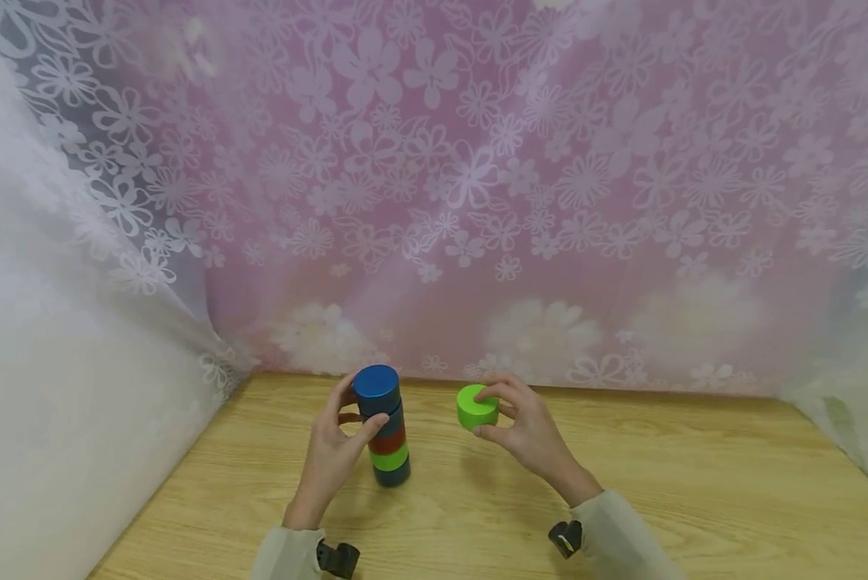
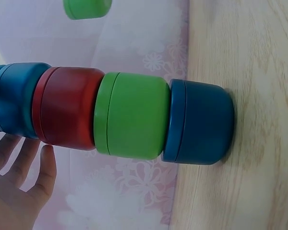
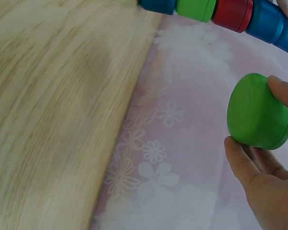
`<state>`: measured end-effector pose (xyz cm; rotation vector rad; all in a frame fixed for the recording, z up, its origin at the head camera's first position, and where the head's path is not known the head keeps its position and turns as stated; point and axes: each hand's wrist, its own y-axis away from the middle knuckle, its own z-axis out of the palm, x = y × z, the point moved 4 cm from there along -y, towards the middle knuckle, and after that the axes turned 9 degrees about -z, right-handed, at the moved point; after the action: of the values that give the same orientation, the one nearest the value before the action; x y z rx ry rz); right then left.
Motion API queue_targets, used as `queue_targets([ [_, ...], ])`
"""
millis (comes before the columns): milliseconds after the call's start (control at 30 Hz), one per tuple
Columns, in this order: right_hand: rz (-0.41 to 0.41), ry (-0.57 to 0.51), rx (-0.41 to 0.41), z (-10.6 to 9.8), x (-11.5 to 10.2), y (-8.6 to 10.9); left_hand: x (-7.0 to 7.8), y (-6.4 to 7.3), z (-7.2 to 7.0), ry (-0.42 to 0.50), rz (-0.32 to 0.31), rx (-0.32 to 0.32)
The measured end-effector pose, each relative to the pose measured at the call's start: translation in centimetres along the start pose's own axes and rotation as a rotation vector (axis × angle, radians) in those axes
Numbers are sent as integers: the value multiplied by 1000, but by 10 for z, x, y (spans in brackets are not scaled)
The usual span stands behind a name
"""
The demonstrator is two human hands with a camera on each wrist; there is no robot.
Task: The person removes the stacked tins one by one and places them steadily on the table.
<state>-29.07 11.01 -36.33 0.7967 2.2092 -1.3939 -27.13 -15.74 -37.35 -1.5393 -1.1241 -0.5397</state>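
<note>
A column of round lidded tins stands upright on the table. From the bottom up come a dark blue tin [image 2: 201, 122], a green tin [image 2: 134, 115], a red tin [image 2: 69, 108], another blue tin [image 2: 21, 98] and a top blue tin [image 1: 377, 388]. My left hand [image 1: 330, 451] holds the column near its top, thumb in front where the two upper blue tins meet and fingers behind. To the right, a separate green tin [image 1: 477, 409] is off the table, pinched between thumb and fingers of my right hand [image 1: 533, 431]. Its underside faces the right wrist camera.
The wood-grain table [image 1: 695, 483] ends at a pink flowered curtain [image 1: 477, 201] behind the tins. A pale sheet [image 1: 78, 322] hangs along the left side. Each sleeved wrist carries a small black camera [image 1: 339, 558].
</note>
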Motion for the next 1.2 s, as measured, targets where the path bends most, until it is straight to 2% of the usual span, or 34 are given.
queue_targets([
  [167, 47, 18, -20, 1, 3, 2, 0, 0, -1, -9, -27, -4],
  [367, 102, 37, -63, 4, 8, 4, 1, 0, -3, -22, -20, 0],
  [533, 110, 72, -81, 5, 11, 6, 1, -1, -2, -23, -8, -2],
  [967, 94, 129, -265, 9, 24, 15, 2, 0, -1, -7, -2, 9],
  [1200, 114, 146, -303, 9, 29, 17, 2, 0, 0, -1, -6, 5],
])
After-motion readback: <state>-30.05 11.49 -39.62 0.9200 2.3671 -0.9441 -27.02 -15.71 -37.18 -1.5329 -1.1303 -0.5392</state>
